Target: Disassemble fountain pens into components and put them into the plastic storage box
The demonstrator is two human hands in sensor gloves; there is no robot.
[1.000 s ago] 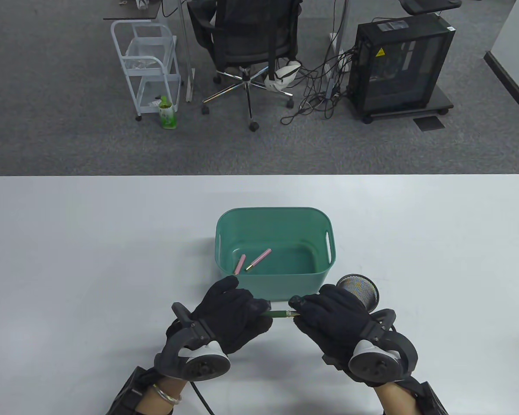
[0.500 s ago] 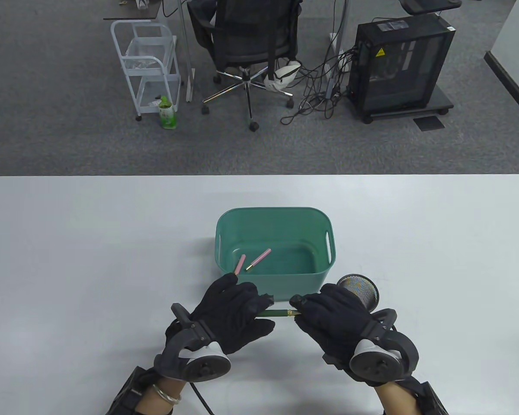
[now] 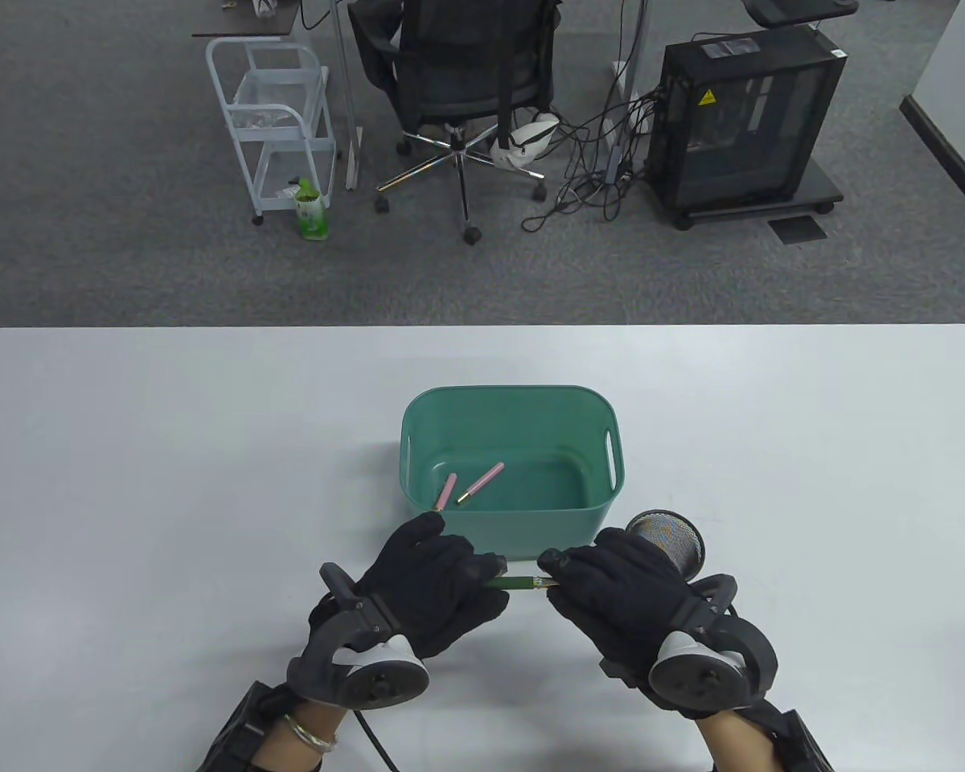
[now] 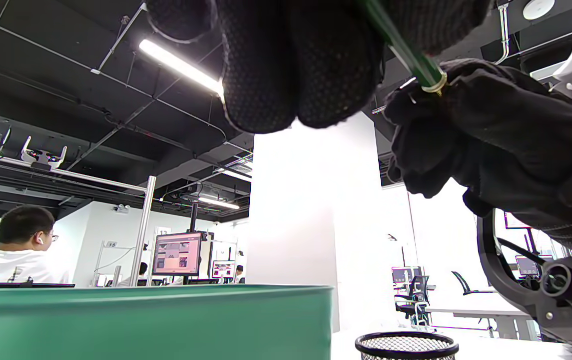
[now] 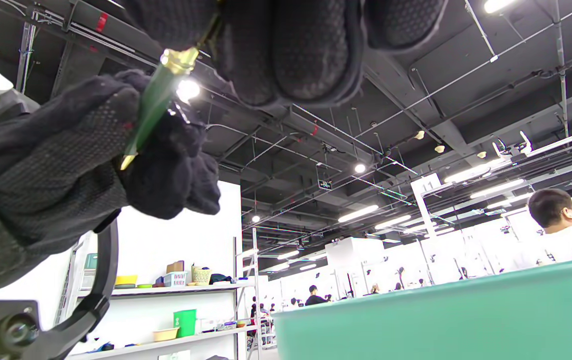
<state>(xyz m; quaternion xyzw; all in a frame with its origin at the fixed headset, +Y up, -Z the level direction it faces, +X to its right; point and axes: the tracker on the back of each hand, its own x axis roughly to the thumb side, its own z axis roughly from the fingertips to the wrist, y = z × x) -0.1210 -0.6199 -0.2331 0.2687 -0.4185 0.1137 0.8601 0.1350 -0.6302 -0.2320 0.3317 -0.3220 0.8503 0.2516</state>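
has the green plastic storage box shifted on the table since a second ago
No. The green plastic storage box sits at the same spot, its rim the same way from the white table's far edge.

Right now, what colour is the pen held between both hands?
Green pen barrel with a gold ring; clearest in right wrist view.

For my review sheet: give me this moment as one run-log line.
left hand grips green pen | right hand grips its other end | pen not yet apart | two pink parts in green box | mesh cup beside box
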